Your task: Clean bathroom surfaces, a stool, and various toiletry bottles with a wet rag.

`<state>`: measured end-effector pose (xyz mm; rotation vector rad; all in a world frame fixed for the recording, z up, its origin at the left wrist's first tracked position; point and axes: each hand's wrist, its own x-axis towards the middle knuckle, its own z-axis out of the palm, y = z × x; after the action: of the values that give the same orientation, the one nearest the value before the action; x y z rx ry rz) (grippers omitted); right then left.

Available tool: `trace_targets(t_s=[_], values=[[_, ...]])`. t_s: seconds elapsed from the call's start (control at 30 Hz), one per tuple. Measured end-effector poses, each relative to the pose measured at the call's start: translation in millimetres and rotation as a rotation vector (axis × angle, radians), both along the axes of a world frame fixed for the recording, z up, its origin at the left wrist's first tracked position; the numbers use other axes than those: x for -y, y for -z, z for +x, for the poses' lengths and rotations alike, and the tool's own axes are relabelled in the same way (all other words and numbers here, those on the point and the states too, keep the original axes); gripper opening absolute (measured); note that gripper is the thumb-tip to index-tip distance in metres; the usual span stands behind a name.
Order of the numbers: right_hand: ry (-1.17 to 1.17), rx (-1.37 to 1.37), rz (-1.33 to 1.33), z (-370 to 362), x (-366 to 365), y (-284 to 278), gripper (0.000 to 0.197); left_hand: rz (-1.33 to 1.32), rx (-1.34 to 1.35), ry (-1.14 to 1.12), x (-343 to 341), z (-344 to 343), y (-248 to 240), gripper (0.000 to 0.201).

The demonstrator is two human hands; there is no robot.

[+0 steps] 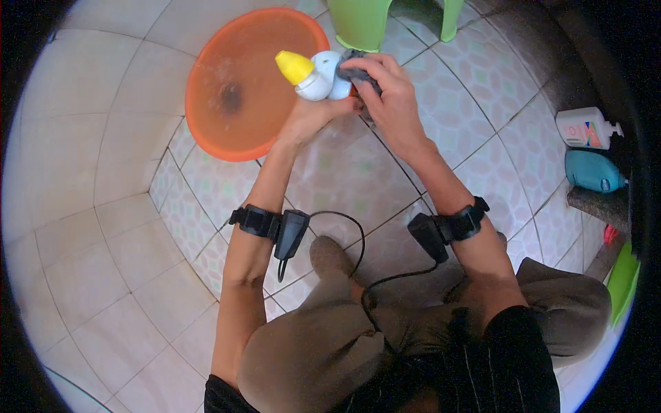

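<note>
My left hand (313, 118) is closed around a white plastic thing (326, 63) with a yellow cone-shaped tip (294, 67), held over the right rim of the orange basin (311, 26). Its exact kind does not show. A dark grey cloth or scrubber (361, 72) is bunched in my right hand (392, 100), whose fingers press it against the white part. Murky water (258, 51) fills the basin, and a dark blurred patch shows in it. The lower end of the white thing is hidden behind my hands.
A green plastic stool (359, 24) stands just beyond my hands. At the right, a white pump bottle (584, 128) and a teal bottle (593, 171) sit by a dark ledge. Tiled walls (76, 165) rise at the left. Cabled black straps (258, 221) circle my forearms.
</note>
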<state>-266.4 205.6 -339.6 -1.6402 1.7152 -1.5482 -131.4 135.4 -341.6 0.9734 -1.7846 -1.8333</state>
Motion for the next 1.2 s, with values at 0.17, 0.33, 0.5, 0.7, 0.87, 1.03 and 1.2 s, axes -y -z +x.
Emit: trace_targets(t_s=[0.17, 0.33, 0.5, 0.7, 0.87, 1.03, 1.2], values=[[0.116, 0.52, 0.242, -11.0, 11.7, 1.1, 0.025, -0.066, -0.038, -0.116, -7.8, -3.1, 4.5, 0.047], [-0.021, -0.116, -0.037, 29.9, -5.9, -22.0, 0.031, 0.1, -0.061, -0.141, -2.8, 2.0, 7.6, 0.045], [-0.03, -0.3, -0.068, 17.0, 9.9, -14.3, 0.028, 0.07, 0.009, -0.173, -7.9, 2.7, 8.7, 0.04], [-0.309, 0.138, 0.325, -23.1, 54.4, -23.7, 0.029, -0.03, 0.067, 0.041, -13.0, -5.0, -0.7, 0.048], [-0.049, 0.23, 0.096, -24.5, 39.0, 35.3, 0.032, -0.08, -0.037, -0.099, -16.6, -3.8, -5.7, 0.058], [-0.004, 0.285, 0.105, -23.7, 16.3, 33.4, 0.028, -0.211, -0.136, -0.063, -22.0, -10.4, -2.8, 0.061], [0.075, -0.183, -0.2, 10.6, -0.3, -7.8, 0.028, -0.145, -0.048, -0.028, -17.3, 1.0, 3.3, 0.061]])
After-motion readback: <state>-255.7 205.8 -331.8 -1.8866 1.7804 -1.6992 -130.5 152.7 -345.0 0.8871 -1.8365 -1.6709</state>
